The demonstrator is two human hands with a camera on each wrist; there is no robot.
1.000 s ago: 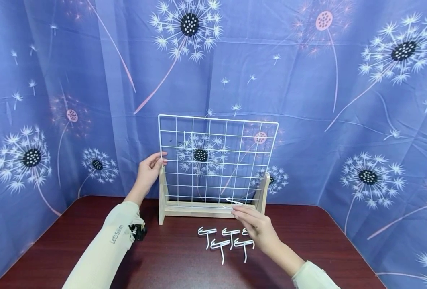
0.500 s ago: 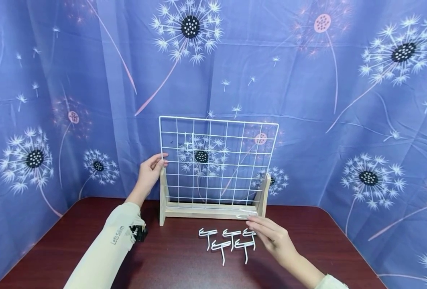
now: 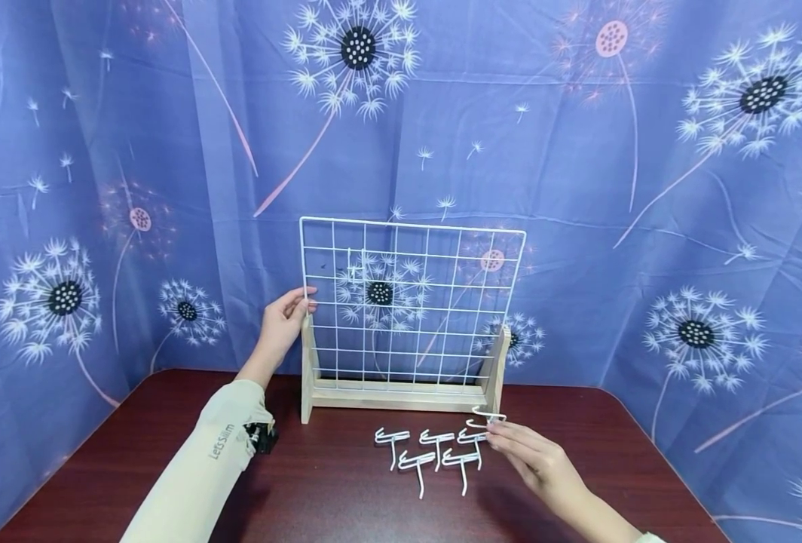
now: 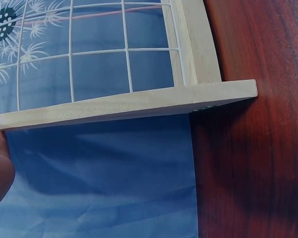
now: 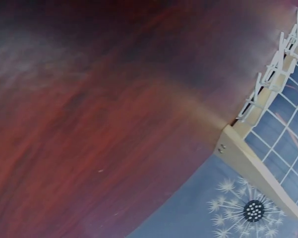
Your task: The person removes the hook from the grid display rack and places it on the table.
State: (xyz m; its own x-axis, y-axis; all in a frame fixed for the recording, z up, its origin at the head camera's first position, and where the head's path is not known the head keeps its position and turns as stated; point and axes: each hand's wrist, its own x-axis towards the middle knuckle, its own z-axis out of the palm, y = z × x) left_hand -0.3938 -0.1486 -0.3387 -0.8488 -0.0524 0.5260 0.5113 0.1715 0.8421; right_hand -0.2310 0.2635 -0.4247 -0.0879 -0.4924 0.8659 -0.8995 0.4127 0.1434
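Note:
A white wire grid panel (image 3: 414,225) stands upright in a wooden stand (image 3: 401,397). My left hand (image 3: 284,320) pinches the panel's left edge just above the stand's side post; in the left wrist view only part of that hand (image 4: 0,168) shows beside the wooden post (image 4: 109,109). Between the fingertips of my right hand (image 3: 537,460) is a white wire hook (image 3: 488,415), held over the table in front of the stand's right end. Another white hook (image 3: 352,264) hangs on the grid's upper left. The right wrist view does not show the right hand.
Several white hooks (image 3: 417,458) lie in two rows on the dark red table (image 3: 333,490), in front of the stand. A blue curtain (image 3: 577,264) with dandelion prints hangs behind and at the sides.
My right hand has moved right and toward me with the hook, away from the grid's bottom edge, uncovering the rightmost hook on the table. The left hand stays on the panel.

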